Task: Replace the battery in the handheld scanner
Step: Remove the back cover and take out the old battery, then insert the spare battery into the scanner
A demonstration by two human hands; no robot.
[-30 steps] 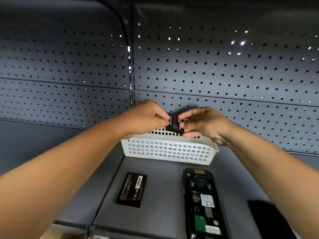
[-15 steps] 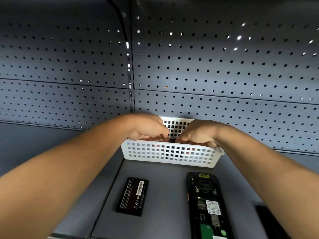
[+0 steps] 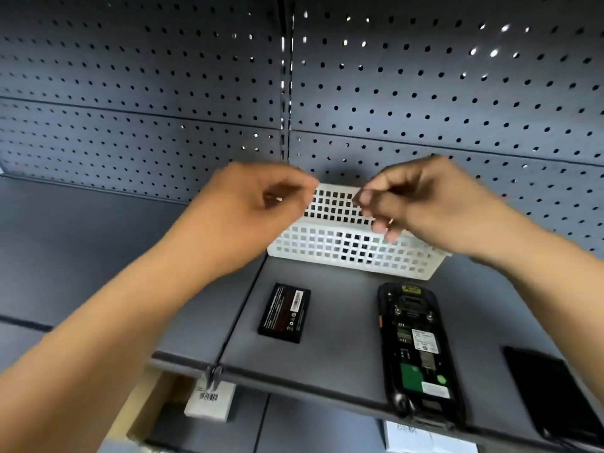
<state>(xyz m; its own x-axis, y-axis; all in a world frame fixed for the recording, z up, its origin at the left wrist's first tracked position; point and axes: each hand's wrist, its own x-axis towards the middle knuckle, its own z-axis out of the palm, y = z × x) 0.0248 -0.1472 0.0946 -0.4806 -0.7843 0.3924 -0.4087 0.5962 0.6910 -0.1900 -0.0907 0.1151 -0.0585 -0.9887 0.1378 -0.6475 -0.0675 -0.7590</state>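
Both forearms reach forward over the grey metal shelf (image 3: 327,354). The left hand (image 3: 258,204) and right hand (image 3: 421,204) hover loosely curled, empty, above the white perforated plastic basket (image 3: 343,250) at 12 o'clock. The flat black rectangular battery (image 3: 285,312) lies at 7 o'clock of the basket; the black handheld scanner (image 3: 416,351), back open, at 5 o'clock.

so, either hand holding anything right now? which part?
Nothing is held. The left hand and right hand hover empty, fingers loosely curled, above the white basket. The battery lies untouched on the shelf.

Motion blurs both the left hand (image 3: 261,204) and right hand (image 3: 421,204), which hide part of the white basket (image 3: 343,253), while the black cover (image 3: 555,390) runs off the right edge.
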